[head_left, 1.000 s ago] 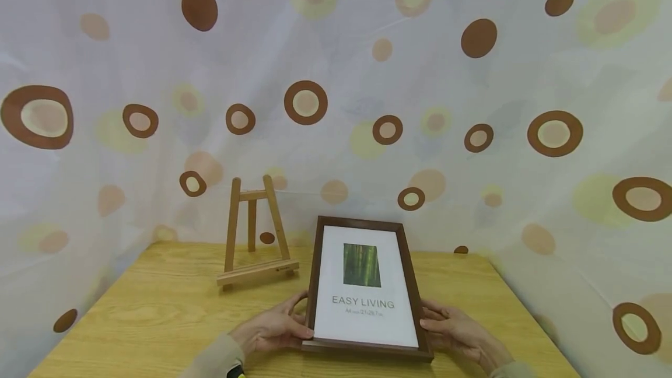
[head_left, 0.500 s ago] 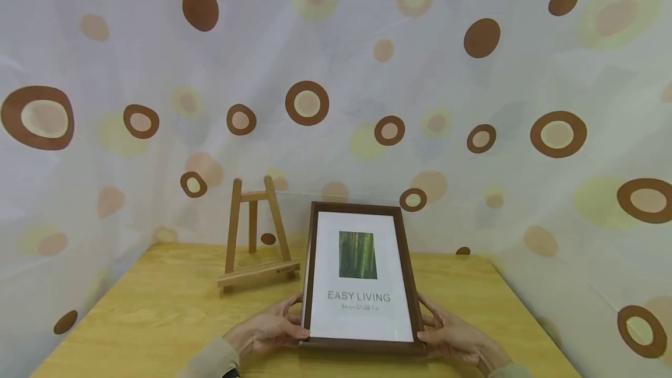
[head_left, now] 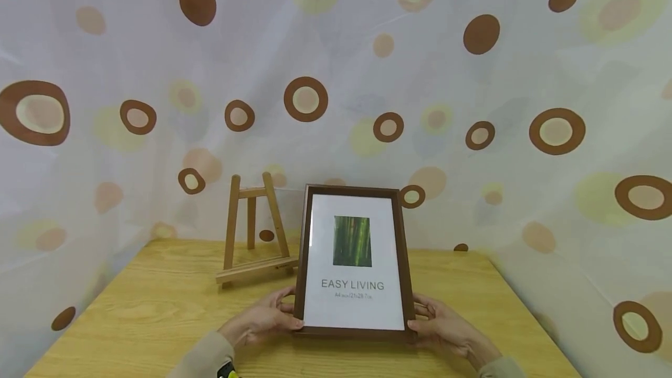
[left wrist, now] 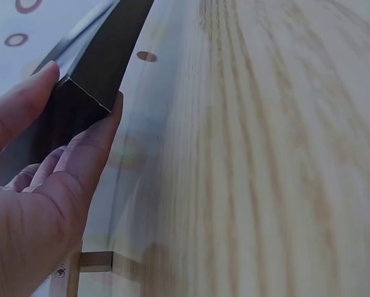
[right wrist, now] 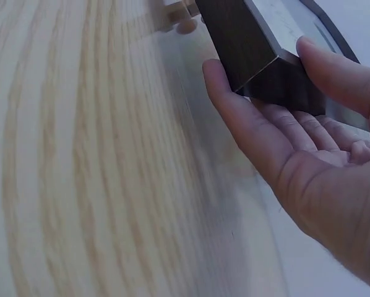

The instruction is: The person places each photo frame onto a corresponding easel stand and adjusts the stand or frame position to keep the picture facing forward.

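Brown picture frame (head_left: 353,273) (white inside)

One counter (head_left: 131,308), one easel (head_left: 251,223) at left, one picture frame (head_left: 353,311) to its right. The easel shows two front legs (head_left: 231,223), one rear leg (head_left: 251,232), one crossbar (head_left: 252,192) and one ledge (head_left: 256,269). In the picture frame: one small printed picture (head_left: 352,241) and two lines of lettering (head_left: 352,284). Two grips: one left grip (head_left: 268,316), one right grip (head_left: 441,326). Two sleeves (head_left: 202,357); one dark-and-yellow wristband (head_left: 227,370), at left. On the wall covering (head_left: 336,156), the head view shows seven solid dark-brown spots (head_left: 197,3) and eleven dark-brown rings (head_left: 305,81).
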Demonstrator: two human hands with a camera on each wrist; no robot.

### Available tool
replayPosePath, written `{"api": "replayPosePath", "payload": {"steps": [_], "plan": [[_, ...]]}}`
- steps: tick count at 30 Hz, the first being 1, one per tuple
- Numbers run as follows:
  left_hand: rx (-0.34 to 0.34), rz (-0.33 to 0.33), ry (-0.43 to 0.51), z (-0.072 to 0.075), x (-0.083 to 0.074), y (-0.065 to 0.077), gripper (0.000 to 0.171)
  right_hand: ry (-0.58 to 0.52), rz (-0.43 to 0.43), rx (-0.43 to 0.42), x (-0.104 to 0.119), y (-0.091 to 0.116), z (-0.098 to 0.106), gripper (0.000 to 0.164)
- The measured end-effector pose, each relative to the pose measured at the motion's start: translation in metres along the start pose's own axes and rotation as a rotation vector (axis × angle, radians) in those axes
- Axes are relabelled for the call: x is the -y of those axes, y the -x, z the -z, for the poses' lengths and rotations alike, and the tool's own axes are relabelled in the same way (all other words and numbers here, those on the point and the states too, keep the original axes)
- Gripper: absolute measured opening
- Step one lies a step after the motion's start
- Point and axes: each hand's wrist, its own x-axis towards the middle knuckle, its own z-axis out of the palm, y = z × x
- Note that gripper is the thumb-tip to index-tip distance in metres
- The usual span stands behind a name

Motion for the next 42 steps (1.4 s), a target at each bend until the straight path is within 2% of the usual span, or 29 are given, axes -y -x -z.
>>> {"api": "replayPosePath", "payload": {"steps": [7,18,27,31,42], "plan": [[-0.017,-0.015,-0.016,0.001,-0.001,0.003,0.092,0.028,-0.008,-0.060,-0.002,-0.003,-0.005,0.086],[-0.072,-0.060,-0.159,0.003,-0.010,0.009,0.087,0.087,-0.029,-0.117,-0.001,-0.013,-0.014,0.084],[-0.160,-0.057,-0.246,0.009,0.001,0.015,0.088,0.045,-0.036,-0.158,-0.001,-0.020,-0.025,0.086],[-0.183,-0.048,-0.246,0.013,0.005,0.018,0.090,0.066,-0.032,-0.166,0.000,-0.026,-0.027,0.085],[-0.218,-0.043,-0.223,0.024,-0.001,0.025,0.088,0.068,0.015,-0.166,-0.002,-0.044,-0.032,0.080]]}}
